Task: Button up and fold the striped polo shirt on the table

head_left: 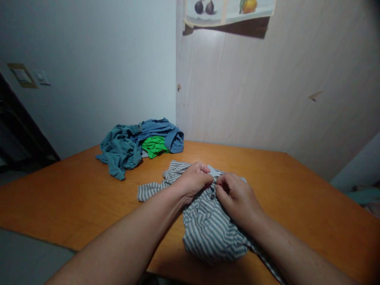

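Observation:
A grey-and-white striped shirt (210,233) lies bunched on the table, its lower part bulging toward me and one sleeve (149,191) stretched out to the left. Small dark buttons (212,195) show on its front placket between my hands. My left hand (196,180) pinches the cloth near the collar from the left. Opposite it, my right hand (236,198) has thumb and fingertips closed on the placket edge by the buttons. A pale grey-blue patch of cloth (213,171) shows just beyond my fingers. Exactly what lies between the fingertips is partly hidden.
The orange-brown wooden table (291,198) has its near edge below my left forearm. Toward the back left lies a heap of clothes: a teal garment (121,146), a blue one (157,128) and a bright green one (154,146). Walls (231,91) stand behind the table.

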Demonstrator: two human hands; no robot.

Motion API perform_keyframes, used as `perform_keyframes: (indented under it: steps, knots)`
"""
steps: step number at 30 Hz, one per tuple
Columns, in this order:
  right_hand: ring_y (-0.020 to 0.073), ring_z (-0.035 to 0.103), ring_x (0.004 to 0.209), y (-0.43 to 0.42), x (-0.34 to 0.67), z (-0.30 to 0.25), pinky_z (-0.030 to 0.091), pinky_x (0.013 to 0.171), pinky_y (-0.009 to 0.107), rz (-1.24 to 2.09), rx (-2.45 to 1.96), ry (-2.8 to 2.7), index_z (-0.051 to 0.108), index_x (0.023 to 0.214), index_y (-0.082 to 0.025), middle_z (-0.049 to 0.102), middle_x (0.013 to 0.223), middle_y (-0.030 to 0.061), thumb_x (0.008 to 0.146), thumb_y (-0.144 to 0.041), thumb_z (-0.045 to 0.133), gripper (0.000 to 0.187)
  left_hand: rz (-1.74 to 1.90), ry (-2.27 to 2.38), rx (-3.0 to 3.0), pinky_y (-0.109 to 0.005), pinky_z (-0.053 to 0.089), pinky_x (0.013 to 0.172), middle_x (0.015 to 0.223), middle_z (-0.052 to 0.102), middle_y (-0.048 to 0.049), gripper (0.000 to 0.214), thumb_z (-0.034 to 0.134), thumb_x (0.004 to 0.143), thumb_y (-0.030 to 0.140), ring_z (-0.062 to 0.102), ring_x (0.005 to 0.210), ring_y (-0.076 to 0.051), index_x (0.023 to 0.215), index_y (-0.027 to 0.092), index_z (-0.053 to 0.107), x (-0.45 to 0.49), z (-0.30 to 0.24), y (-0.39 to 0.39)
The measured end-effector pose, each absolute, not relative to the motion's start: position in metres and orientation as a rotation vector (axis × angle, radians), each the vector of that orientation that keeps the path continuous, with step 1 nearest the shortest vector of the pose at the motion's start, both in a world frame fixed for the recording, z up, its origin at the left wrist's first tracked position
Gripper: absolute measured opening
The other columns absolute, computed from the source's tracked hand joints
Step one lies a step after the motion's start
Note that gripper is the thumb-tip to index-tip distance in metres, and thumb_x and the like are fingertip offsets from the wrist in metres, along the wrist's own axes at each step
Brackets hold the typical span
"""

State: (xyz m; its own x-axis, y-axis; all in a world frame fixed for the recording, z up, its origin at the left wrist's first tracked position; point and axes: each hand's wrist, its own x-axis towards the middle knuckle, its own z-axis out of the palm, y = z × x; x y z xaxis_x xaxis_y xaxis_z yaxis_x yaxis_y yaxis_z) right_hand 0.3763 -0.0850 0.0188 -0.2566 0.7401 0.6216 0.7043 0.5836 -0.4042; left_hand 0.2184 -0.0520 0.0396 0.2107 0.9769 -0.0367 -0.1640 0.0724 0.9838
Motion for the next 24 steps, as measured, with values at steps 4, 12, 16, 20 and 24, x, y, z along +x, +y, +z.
perform_keyframes:
  steps: [4,12,16,20,24]
  knots:
    - [0.0178,0.055,0.072,-0.0857,0.3776,0.0215,0.04,0.065,0.028,0.117,-1.14,-1.982,0.058,0.084,-0.022,0.06,0.077,0.0016,0.087,-0.017,0.054,0.008,1.071,0.951,1.095,-0.02,0.03,0.047,0.053,0.051,0.0071,0.032,0.058,0.056,0.002,0.045,0.045,-0.008,0.082,0.019,0.051,0.2162,0.0401,-0.0498]
    - [0.0168,0.055,0.07,-0.0838,0.3799,0.0226,0.041,0.065,0.028,0.208,-1.143,-1.92,0.059,0.083,-0.022,0.061,0.076,0.001,0.087,-0.019,0.056,0.005,1.019,0.851,1.033,-0.021,0.029,0.046,0.055,0.053,0.0047,0.033,0.058,0.054,0.003,0.047,0.046,-0.01,0.083,0.019,0.053,0.2142,0.0361,-0.0469]
    - [0.0162,0.055,0.069,-0.0818,0.3795,0.0198,0.04,0.064,0.028,0.224,-1.152,-1.901,0.059,0.083,-0.022,0.06,0.076,0.0004,0.086,-0.02,0.057,0.004,1.009,0.897,1.096,-0.02,0.03,0.046,0.057,0.055,0.0042,0.03,0.062,0.059,0.007,0.049,0.048,-0.01,0.085,0.019,0.054,0.2144,0.0389,-0.0504]
    - [0.016,0.055,0.069,-0.0812,0.3792,0.0193,0.04,0.064,0.028,0.219,-1.145,-1.911,0.059,0.083,-0.022,0.059,0.075,0.0003,0.086,-0.019,0.056,0.005,1.028,0.906,1.137,-0.02,0.033,0.046,0.056,0.054,0.0054,0.03,0.063,0.061,0.006,0.049,0.047,-0.009,0.086,0.019,0.052,0.2142,0.0431,-0.0532]
    - [0.0164,0.055,0.071,-0.0819,0.3798,0.0203,0.041,0.064,0.028,0.227,-1.141,-1.91,0.059,0.083,-0.022,0.06,0.077,0.0009,0.087,-0.02,0.057,0.005,1.033,0.883,1.085,-0.02,0.032,0.046,0.055,0.054,0.0052,0.031,0.062,0.059,0.005,0.048,0.047,-0.009,0.085,0.019,0.052,0.2141,0.041,-0.0513]
